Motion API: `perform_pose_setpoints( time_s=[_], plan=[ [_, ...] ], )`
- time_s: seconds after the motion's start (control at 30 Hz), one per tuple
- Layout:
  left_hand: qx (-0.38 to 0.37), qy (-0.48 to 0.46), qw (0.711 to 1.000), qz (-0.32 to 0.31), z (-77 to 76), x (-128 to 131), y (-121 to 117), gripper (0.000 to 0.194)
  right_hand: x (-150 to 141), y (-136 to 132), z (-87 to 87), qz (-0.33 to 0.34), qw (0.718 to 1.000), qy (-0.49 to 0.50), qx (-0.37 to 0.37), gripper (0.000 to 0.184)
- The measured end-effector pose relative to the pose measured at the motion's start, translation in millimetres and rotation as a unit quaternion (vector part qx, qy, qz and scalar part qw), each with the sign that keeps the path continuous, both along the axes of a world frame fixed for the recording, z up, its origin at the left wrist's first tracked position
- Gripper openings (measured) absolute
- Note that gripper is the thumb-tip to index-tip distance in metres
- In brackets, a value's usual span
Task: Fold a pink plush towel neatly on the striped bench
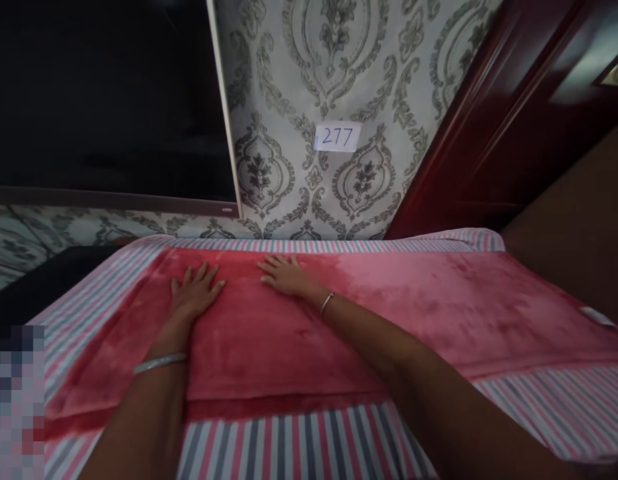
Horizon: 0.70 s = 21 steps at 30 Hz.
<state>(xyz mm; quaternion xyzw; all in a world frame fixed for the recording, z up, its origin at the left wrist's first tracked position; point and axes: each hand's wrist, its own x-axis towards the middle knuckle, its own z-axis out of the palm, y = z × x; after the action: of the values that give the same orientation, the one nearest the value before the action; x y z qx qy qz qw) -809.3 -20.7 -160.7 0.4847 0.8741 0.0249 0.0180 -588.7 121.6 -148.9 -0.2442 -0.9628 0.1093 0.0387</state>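
A red and pink plush blanket [269, 347] lies spread out, folded in layers, over a striped sheet [249, 447]. My left hand [195, 291] rests flat on the blanket's left part, its fingers spread toward the far edge. Farther right, my right hand [283, 275] also presses flat on the plush, fingers apart and pointing left. Neither hand grips anything. The blanket's colour shifts from deep red at the left to lighter pink at the right.
A patterned wall with a paper label [337, 137] reading 277 stands behind the bedding. A large dark television [103, 100] is at the upper left. To the right is a dark red wooden door [493, 127]. A small white tag [597, 317] shows near the blanket's right end.
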Motion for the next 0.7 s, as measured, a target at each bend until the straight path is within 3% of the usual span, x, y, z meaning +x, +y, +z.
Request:
perform_pose_setpoints(
  time_s=[0.13, 0.27, 0.4, 0.5, 0.6, 0.67, 0.7],
  plan=[
    [-0.007, -0.002, 1.0, 0.006, 2.8, 2.6, 0.4, 0.067, 67.1, 62.9, -13.3, -0.093, 0.995, -0.024, 0.017, 0.059],
    [-0.004, -0.013, 1.0, 0.001, 7.5, 6.7, -1.8, 0.066, 185.7, 112.1, -28.5, -0.277, 0.956, -0.079, 0.047, 0.061],
    [0.004, -0.023, 1.0, -0.005, 10.1, 8.3, -3.4, 0.067, 322.2, 134.5, -40.9, -0.416, 0.903, -0.097, 0.039, 0.061],
    [0.019, -0.016, 1.0, -0.01, 11.4, 9.9, -1.8, 0.068, 399.7, 130.8, -42.9, -0.496, 0.862, -0.096, 0.03, 0.062],
    [0.021, -0.005, 1.0, -0.015, 13.6, 12.8, -0.2, 0.068, 421.2, 113.8, -36.9, -0.54, 0.837, -0.083, 0.027, 0.061],
    [0.012, 0.003, 1.0, -0.012, 13.7, 11.5, -1.1, 0.067, 399.8, 94.2, -30.8, -0.523, 0.849, -0.06, 0.043, 0.06],
    [0.012, 0.014, 1.0, -0.015, 13.1, 8.8, -2.0, 0.066, 380.7, 81.8, -27.9, -0.485, 0.871, -0.044, 0.062, 0.059]
  ],
)
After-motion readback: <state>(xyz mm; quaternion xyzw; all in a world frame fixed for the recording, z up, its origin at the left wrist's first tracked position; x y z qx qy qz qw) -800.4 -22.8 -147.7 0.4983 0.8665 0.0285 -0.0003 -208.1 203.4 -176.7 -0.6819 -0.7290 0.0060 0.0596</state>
